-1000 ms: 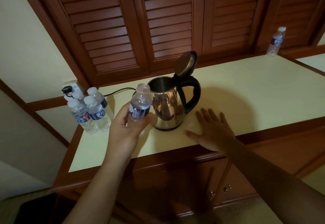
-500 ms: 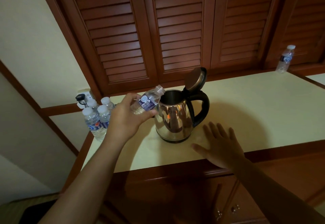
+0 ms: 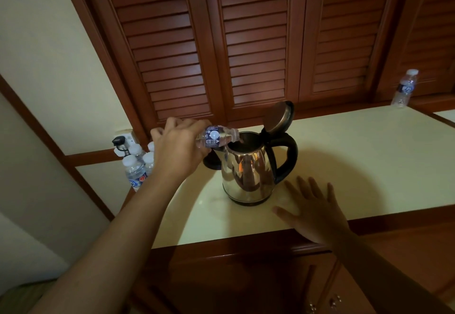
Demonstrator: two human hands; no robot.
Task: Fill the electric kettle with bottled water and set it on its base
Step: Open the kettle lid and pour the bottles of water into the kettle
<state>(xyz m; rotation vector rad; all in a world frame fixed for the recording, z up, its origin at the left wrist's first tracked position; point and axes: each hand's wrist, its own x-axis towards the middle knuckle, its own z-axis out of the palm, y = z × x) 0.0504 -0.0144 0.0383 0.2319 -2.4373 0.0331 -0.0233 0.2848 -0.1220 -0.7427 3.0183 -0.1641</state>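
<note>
While the right hand (image 3: pixel 312 211) lies flat, the left grip (image 3: pixel 179 148) clasps the bottle (image 3: pixel 216 137).

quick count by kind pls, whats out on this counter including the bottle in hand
water bottles: 6 (cluster of 4, tipped bottle in left hand, far bottle)
kettle: 1
kettle base: 1
total: 8

bottle (image 3: pixel 218 137): upright a second ago, then tipped; now almost level, neck pointing to 3 o'clock, mouth at the open rim of the kettle (image 3: pixel 248 173).
left hand (image 3: pixel 181 148): its grip raised and rolled knuckles-up, now at the kettle's 10 o'clock.
</note>
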